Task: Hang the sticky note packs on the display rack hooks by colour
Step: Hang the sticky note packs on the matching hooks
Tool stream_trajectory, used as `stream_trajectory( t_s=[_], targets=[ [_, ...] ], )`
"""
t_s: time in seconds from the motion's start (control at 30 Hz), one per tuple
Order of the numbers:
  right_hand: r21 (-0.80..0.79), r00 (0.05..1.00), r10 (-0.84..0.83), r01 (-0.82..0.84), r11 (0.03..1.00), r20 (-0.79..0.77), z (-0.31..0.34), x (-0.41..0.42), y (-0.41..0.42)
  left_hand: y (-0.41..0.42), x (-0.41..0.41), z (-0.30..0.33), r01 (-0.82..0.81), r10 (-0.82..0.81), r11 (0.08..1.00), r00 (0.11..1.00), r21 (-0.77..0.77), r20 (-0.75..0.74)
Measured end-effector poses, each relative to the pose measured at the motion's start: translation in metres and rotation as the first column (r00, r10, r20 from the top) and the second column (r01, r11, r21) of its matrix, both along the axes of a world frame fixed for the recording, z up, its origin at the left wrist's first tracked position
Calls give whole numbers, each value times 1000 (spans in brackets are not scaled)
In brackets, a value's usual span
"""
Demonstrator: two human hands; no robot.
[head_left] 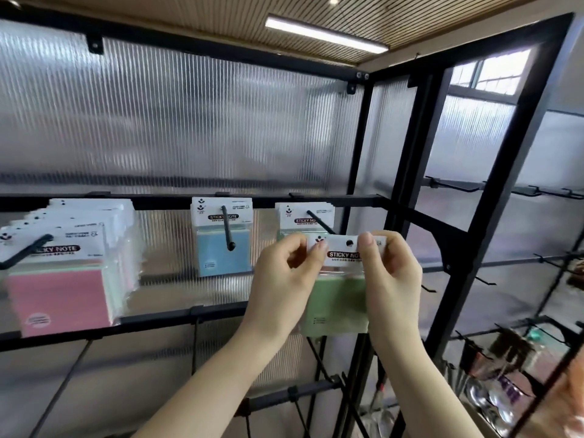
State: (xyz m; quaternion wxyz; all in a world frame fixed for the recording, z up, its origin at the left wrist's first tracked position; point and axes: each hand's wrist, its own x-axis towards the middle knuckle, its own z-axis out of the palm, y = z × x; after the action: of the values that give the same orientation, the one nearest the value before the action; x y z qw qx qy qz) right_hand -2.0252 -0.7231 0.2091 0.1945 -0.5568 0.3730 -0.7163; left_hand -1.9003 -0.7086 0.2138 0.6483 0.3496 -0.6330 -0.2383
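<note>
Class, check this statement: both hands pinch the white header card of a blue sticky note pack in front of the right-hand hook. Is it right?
Not quite. The head view shows a green sticky note pack, not blue. The left hand and right hand do pinch its header card in front of the right-hand hook.

Both my forearms reach up and forward, bare to the elbow, wrists close together. My left hand pinches the top left corner of the green pack between thumb and forefinger, the other fingers curled loosely. My right hand pinches the top right corner the same way, thumb in front, knuckles turned outward.
</note>
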Motion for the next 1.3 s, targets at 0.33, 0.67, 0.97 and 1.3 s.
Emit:
stream_trajectory(
  t_s=[0.33, 0.67, 0.97, 1.3],
  targets=[
    [32, 990, 142, -142, 989, 12, -5, -6, -21, -14, -5, -7, -94, 94, 995, 996, 11, -3],
    [113, 985, 170, -174, 978, 43, -18, -7, -60, -54, 4, -34, -438, 441, 897, 897, 62, -42],
    [289, 986, 162, -147, 946, -30, -32, -1, -98, -89, 13, -46, -536, 533, 830, 844, 151, 68],
    [499, 961, 232, -127, 857, -153, -73, 5, -103, -87, 29, -70, -525, 479, 807, 849, 270, 222]
  ],
)
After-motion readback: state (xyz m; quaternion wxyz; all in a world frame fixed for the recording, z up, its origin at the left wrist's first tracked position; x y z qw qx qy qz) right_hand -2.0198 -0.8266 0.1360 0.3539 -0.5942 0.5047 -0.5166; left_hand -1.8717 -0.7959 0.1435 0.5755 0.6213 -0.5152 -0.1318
